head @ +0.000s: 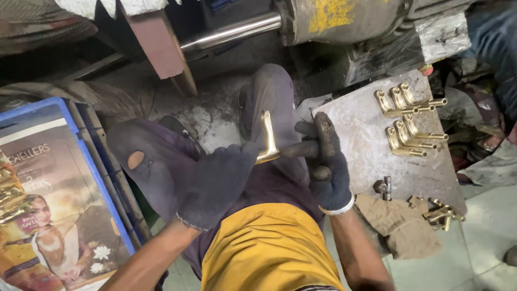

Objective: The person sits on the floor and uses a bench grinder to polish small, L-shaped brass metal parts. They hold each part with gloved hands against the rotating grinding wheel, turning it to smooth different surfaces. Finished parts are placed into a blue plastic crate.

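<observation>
Left hand (pixel 218 180), in a dark worn glove, has its fingers curled tight round the lower end of a brass L-shaped handle (pixel 267 137), which stands near upright betw. both hands over the person's lap. Right hand (pixel 323 156), also gloved, sits at 3 o'clock of the piece, fingers half bent, index and thumb pointing toward the left hand and meeting the handle's short leg; whether it truly grips can't be told. Looks like the check/re-grip step w/ one piece in hand, judging by the pose. Next move prob. calls for a firm two-hand hold and a steady turn of the piece. At 2 o'clock, a grey metal plate (pixel 355 134) carries six finished brass handles (pixel 412 121) in two rows. At 12 o'clock, a motor w/ a shiny shaft (pixel 231 31). At 9 o'clock, a blue tray (pixel 89 156) lined w/ printed paper.
</observation>
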